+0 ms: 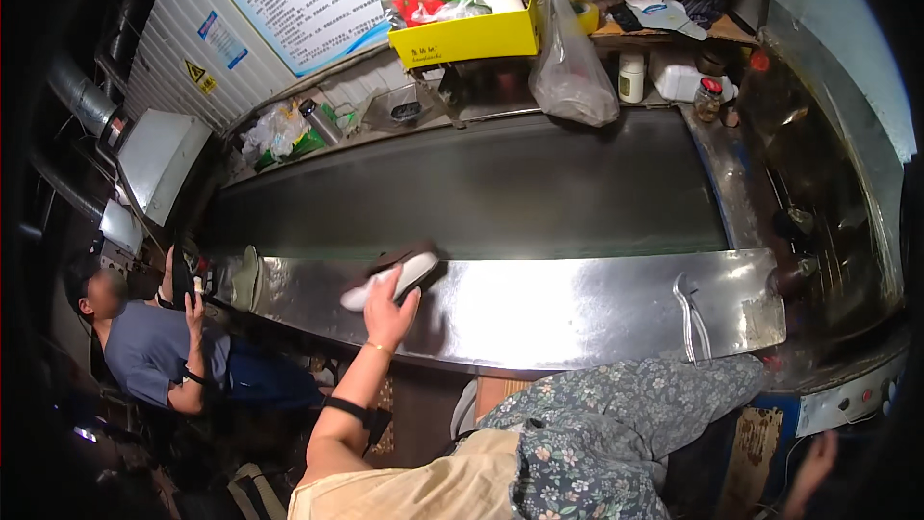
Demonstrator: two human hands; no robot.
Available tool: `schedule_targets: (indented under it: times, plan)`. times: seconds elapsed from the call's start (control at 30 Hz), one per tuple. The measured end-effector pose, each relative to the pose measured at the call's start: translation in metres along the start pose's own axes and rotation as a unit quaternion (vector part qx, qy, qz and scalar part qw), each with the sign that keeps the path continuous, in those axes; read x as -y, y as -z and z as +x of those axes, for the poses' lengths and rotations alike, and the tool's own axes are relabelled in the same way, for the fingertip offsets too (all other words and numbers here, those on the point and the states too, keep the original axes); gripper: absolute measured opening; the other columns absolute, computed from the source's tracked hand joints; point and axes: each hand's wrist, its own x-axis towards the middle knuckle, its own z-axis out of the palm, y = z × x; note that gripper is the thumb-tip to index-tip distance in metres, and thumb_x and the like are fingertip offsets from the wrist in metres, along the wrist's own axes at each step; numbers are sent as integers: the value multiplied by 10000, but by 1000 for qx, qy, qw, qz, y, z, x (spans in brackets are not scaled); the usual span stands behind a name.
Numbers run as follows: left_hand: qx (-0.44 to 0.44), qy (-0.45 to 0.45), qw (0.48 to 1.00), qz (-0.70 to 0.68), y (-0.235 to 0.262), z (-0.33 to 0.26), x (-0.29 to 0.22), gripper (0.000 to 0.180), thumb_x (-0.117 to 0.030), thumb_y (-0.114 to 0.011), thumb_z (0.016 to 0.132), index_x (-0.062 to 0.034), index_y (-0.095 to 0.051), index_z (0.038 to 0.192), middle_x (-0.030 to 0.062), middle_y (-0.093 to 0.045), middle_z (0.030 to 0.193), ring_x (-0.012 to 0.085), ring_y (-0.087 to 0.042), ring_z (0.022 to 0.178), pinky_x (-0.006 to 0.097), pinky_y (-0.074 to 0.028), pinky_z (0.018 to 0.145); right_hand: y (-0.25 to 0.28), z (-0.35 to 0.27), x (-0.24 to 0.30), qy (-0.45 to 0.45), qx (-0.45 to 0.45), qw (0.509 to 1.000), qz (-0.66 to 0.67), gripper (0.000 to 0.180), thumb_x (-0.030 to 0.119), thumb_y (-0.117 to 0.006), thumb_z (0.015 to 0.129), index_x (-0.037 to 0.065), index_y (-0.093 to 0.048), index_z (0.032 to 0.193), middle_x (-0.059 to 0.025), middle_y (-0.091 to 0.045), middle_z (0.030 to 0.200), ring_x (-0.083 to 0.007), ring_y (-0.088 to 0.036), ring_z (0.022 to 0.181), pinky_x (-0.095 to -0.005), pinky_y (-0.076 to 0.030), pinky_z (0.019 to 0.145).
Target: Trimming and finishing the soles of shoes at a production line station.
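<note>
My left hand (385,310) is closed around a shoe (421,270) with a dark brown upper and a white sole, held over the left half of a shiny metal ledge (539,313). Motion smears the shoe slightly. Far off at the lower right, my right hand (818,460) hangs beside the bench, away from the ledge; it is blurred and its fingers are not distinct. Metal pliers (689,313) lie on the ledge's right part, over its near edge. A pale green shoe-shaped piece (247,279) stands at the ledge's left end.
Beyond the ledge runs a dark conveyor belt (481,193). Behind it, a shelf carries a yellow box (467,39), a hanging plastic bag (570,67), a white bottle (630,77) and a red-lidded jar (708,99). A co-worker (159,347) in grey-blue sits at the left.
</note>
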Motion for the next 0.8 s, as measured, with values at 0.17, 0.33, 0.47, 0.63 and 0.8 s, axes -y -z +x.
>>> schedule_targets:
  times: [0.17,0.33,0.47,0.63,0.8]
  plan:
    - [166,267,944,-105,20,-17,72,1100,-370,-894,624,5,-300,1472,277,-543,1333,374,-558,1232,421,-447,1026,-85,-47,243,-26,121,951,282,256,70,-600,930,-60,-630,1147,-179,-635,1226,-295,-591,1155,-379,-443,1013]
    - [127,266,955,16,-6,-24,-7,1030,-249,-864,704,80,-250,1462,232,-616,1233,328,-661,1057,346,-516,909,-68,-36,314,-35,132,962,236,217,46,-609,894,-50,-656,1082,-182,-654,1196,-298,-613,1131,-372,-463,991]
    - [184,263,823,-468,-29,-30,-95,601,-110,-767,810,45,-466,1308,113,-633,1148,182,-632,980,341,-516,890,-53,-3,384,64,113,939,320,180,-13,-622,867,-63,-685,1027,-166,-716,1038,-249,-678,982,-338,-506,903]
    - [359,-66,814,-452,-78,-60,-205,1085,-298,-830,757,73,-154,1520,228,-425,1463,251,-423,1356,345,-361,1092,-37,45,465,29,249,720,647,625,5,-584,945,25,-316,1509,-193,-468,1435,-208,-515,1233,-323,-454,994]
    - [600,-350,672,-256,-79,-51,-304,1213,-448,-797,774,7,26,1541,341,-630,1102,459,-652,1013,417,-512,891,15,39,447,110,-53,907,404,347,63,-669,864,-35,-632,1194,-199,-713,1004,-251,-710,949,-319,-532,827]
